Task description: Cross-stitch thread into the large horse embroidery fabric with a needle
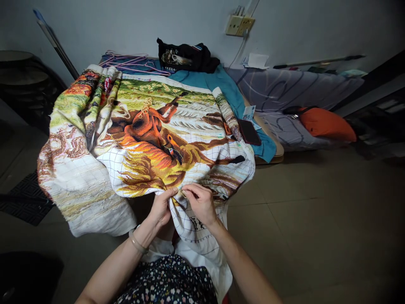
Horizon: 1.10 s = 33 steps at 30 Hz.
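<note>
A large cross-stitch cloth with orange and brown horses lies spread over a low table and hangs down into my lap. My left hand grips a fold of the cloth at its near edge, fingers closed, a bangle on the wrist. Right beside it, my right hand pinches at the same spot on the cloth, fingertips pressed together. What the pinch holds is too small to make out. The two hands almost touch.
A dark phone lies at the cloth's right edge on a teal sheet. Hangers and a black bundle sit at the back. An orange cushion lies on bedding to the right. Tiled floor stretches right.
</note>
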### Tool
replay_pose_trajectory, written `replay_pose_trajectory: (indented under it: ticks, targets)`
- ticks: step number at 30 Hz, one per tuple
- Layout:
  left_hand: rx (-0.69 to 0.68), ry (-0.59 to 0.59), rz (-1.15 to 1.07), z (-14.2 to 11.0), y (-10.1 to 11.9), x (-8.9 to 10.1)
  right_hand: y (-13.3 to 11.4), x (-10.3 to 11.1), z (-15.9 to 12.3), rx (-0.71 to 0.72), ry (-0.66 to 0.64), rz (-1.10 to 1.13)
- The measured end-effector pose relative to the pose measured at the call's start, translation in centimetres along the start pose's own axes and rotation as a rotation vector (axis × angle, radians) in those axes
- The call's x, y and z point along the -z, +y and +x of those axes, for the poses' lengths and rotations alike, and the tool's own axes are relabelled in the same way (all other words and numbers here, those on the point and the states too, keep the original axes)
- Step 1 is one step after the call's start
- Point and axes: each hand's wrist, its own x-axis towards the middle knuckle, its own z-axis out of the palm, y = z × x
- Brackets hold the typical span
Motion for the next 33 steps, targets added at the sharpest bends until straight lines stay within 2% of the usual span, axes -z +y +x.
replay_pose_trajectory:
  ticks: [6, 20, 23, 27, 33]
  targets:
    - [0.0, 0.0, 0.011, 0.1, 0.0, 0.0, 0.1, 0.2, 0.3, 0.0, -0.032, 0.037]
    - [0.01, -0.006, -0.004, 0.1, 0.1, 0.0, 0.0, -0.3, 0.3, -0.065, 0.013, 0.043]
    - [0.007, -0.011, -0.001, 0.1, 0.0, 0.0, -0.7, -0.4, 0.1, -0.051, 0.028, -0.074]
    - [0.003, -0.02, 0.012, -0.1, 0.0, 0.1, -1.9, -0.5, -0.3, 0.018, -0.007, -0.374]
    - [-0.028, -0.084, 0.024, -0.3, -0.1, 0.3, -3.8, -0.3, 0.3, 0.133, -0.181, -0.706]
